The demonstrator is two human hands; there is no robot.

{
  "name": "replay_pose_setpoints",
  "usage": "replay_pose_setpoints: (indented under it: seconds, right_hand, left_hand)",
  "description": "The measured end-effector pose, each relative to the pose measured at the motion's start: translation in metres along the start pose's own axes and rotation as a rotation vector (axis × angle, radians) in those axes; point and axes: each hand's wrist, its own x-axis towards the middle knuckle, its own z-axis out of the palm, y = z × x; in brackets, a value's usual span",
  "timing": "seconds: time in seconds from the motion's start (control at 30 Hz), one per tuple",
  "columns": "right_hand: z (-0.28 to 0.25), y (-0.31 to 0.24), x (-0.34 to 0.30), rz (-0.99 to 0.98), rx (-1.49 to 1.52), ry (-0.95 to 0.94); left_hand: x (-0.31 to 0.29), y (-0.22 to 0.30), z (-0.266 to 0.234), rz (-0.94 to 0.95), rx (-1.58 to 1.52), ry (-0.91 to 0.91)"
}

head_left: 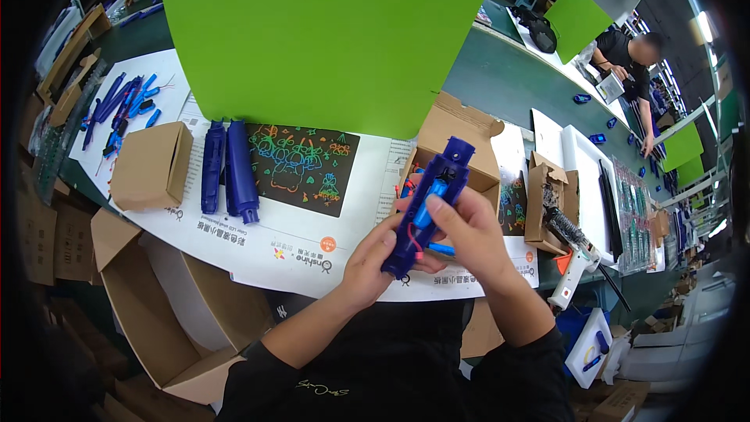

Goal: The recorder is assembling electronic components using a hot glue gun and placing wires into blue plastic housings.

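A bright green panel (328, 39) rises at the back of a green tabletop (500, 70). In front of it, a white printed sheet (367, 203) covers the working area. An open cardboard box (152, 297) sits at lower left, below the sheet's edge. At upper right, well apart, a co-worker in dark clothing (625, 59) leans over small blue parts. On the sheet's left side stands a closed brown carton (148, 168); to its right, two dark blue shells (242, 172) lie side by side. A white hot-glue gun (570, 270) is at far right.

At centre, above the sheet's near edge, both hands hold a tilted, trough-shaped plastic housing (402, 246). The left hand (367, 262) grips its lower end, fingers curled beneath. The right hand (473, 234) pinches it higher up, thumb against a blue cylinder (426, 211) lying inside. Below the cylinder, a thin red wire (412, 236) curves within the trough.
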Motion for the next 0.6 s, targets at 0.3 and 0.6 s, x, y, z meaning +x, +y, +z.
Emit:
replay_pose_setpoints:
  seconds: [0.3,0.6]
  right_hand:
    - [-0.100,-0.059,0.125,-0.045,-0.355,0.250]
    - [-0.256,0.005,0.303,0.070,-0.395,0.689]
  left_hand:
    - [-0.039,0.012,-0.052,0.082,0.299,0.033]
    - [-0.025,0.027,-0.045,0.128,0.563,-0.059]
